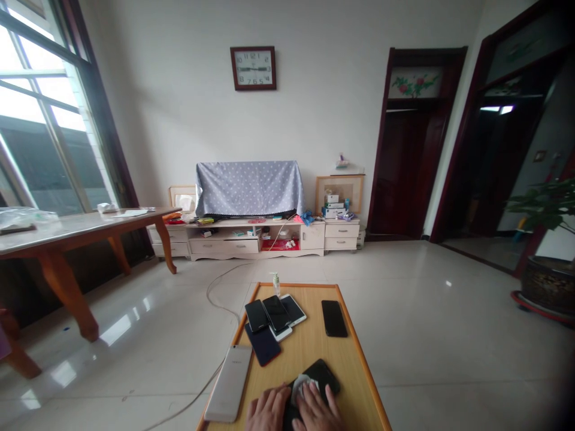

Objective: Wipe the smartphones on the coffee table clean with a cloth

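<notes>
At the near end of a low wooden table point(354, 353), my left hand point(268, 409) lies against the lower left of a black smartphone point(324, 377). My right hand point(317, 410) presses a crumpled white cloth point(302, 388) onto that phone, with its fingers spread over the cloth. Several other phones lie farther up the table, including a silver phone point(228, 383) near the left edge and a separate black phone point(334, 318) on the right. A small pump bottle point(275, 285) stands at the far end.
A white cable point(218, 359) runs across the tiled floor beside the table. A long wooden table point(81, 230) stands at the left, and a potted plant point(545, 269) at the right. A low white cabinet point(224, 245) lines the far wall.
</notes>
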{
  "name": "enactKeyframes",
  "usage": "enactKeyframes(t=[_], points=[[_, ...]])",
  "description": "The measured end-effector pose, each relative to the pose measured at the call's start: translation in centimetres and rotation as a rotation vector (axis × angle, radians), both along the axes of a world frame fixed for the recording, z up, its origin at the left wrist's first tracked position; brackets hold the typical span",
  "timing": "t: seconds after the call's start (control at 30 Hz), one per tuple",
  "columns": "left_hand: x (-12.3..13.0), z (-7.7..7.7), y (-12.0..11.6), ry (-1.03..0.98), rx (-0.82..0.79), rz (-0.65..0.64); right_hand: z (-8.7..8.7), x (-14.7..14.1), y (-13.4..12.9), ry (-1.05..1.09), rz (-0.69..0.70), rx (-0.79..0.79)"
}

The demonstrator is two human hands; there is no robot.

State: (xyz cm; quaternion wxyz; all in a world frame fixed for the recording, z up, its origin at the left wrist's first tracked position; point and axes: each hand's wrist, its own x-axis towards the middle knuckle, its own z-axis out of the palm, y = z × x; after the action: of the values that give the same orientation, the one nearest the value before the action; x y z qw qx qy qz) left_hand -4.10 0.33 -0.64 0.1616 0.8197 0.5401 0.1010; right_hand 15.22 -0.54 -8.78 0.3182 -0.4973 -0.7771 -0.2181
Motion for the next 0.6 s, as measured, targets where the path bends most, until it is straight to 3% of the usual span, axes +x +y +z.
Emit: enactKeyframes(t=[0.1, 0.23, 0.33, 0.47, 0.53, 0.6], points=[[0.0, 0.2, -0.1, -0.018, 0.022, -0.014, 1.8, 0.7, -0.1, 0.034, -0.040, -0.127], [-0.4, -0.7, 0.1, -0.027, 0.041, -0.034, 4.6, 2.4, 0.5, 0.057, -0.182, -0.234], [-0.5, -0.9, 0.2, -0.023, 0.038, -0.023, 3.6, 1.7, 0.9, 0.045, -0.172, -0.209], [-0.2, -0.3, 0.0, -0.002, 0.014, -0.010, 0.5, -0.7, 0.5, 0.012, 0.008, -0.157], [-0.1, 0.0, -0.1, 0.005, 0.012, -0.007, 0.4, -1.2, 0.3, 0.026, 0.027, -0.184], [-0.2, -0.1, -0.1, 0.010, 0.015, -0.011, 1.6, -0.7, 0.4, 0.069, -0.026, -0.244]])
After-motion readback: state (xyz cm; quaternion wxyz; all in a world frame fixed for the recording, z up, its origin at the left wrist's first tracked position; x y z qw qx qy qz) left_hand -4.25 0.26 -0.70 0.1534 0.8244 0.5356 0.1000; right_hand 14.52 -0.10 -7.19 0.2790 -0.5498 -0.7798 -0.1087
